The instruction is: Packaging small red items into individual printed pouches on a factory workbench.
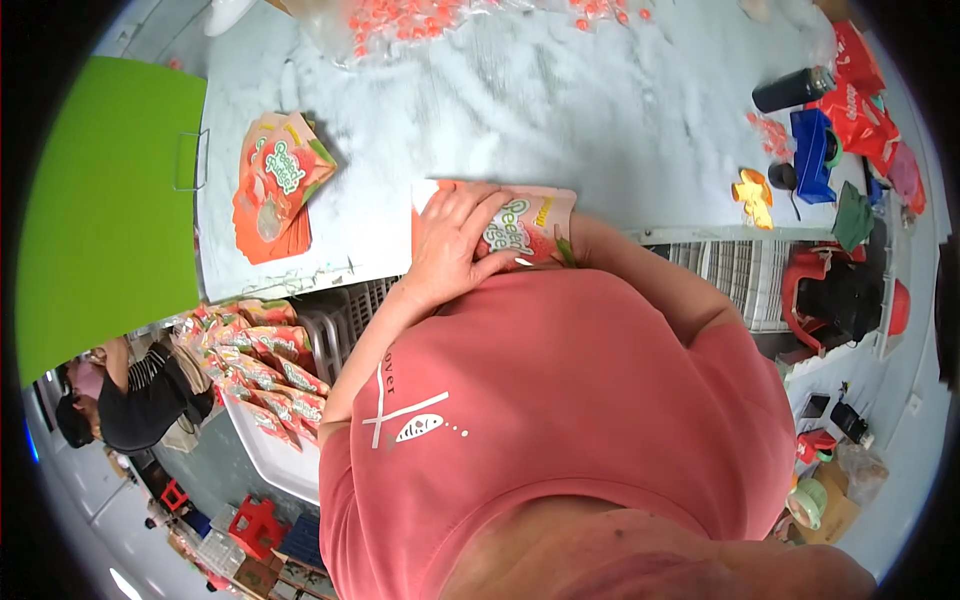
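A printed orange and pink pouch [548, 212] lies at the table's near edge, close against my shirt. My left hand [455, 238] rests flat across its left part, fingers stretched out and the thumb pointing right. My right forearm [650, 270] reaches to the pouch's right end. The right hand itself is hidden behind the pouch and shirt, so its fingers do not show. Left of my left hand, a fanned stack of similar flat pouches [275, 190] lies on the pale table [480, 110].
A white tray [262, 445] piled with filled pouches [265, 360] stands low at the left. Small red-wrapped pieces [405, 18] lie along the far edge. At the right are a dark bottle [793, 90] and a blue bin [813, 155]. Another person [150, 400] bends at far left.
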A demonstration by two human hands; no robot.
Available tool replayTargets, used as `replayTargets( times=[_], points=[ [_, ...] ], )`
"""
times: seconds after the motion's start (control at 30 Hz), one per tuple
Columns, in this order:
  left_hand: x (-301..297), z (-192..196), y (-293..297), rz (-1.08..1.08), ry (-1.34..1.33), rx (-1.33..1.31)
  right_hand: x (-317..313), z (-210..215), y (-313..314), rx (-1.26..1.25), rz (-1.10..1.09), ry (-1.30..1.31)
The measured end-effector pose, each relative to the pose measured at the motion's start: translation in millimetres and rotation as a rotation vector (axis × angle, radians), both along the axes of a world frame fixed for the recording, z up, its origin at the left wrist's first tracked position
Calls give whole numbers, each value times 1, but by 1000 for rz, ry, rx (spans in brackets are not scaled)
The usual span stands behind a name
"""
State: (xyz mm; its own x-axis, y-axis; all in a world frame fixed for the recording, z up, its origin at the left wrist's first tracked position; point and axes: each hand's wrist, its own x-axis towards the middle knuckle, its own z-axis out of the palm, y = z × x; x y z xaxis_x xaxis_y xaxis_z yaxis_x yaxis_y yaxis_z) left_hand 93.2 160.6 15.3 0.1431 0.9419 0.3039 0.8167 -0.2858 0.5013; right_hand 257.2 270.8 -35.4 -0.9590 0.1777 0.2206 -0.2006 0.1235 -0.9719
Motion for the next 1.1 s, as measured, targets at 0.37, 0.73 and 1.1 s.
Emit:
replayTargets(
  times=[0.37,0.73,1.1],
  points=[
    [-10,-17,-6,30,-131,-92,-2,36,26,662,225,-418],
    [-62,-5,-42,616,-353,-105,-86,26,167,-326,-202,-401],
    [-66,16,-65,708,-312,-47,-293,56,238,1399,-842,-381]
  ],
)
